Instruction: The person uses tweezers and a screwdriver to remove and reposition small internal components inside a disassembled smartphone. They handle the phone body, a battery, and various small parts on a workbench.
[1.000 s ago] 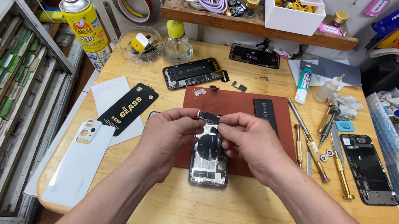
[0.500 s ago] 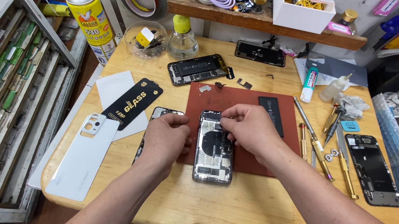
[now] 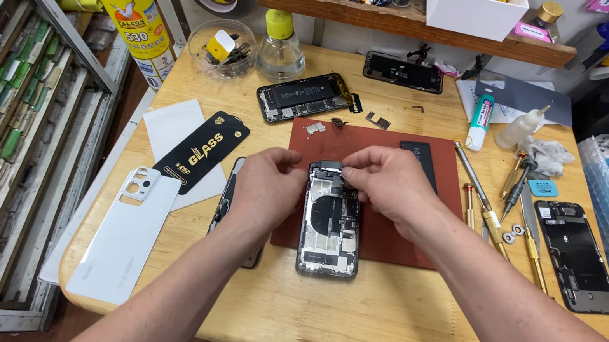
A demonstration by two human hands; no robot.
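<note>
A round wooden table (image 3: 394,324) is seen from above, with a dark red work mat (image 3: 389,241) laid at its middle. A white phone back cover (image 3: 125,237) lies at the near left. An opened phone (image 3: 330,229), its insides exposed, rests half on the mat's near left edge. Its left side is touched by the left hand (image 3: 264,189), fingers curled. At its far end, a small part is pinched by the right hand (image 3: 385,180).
</note>
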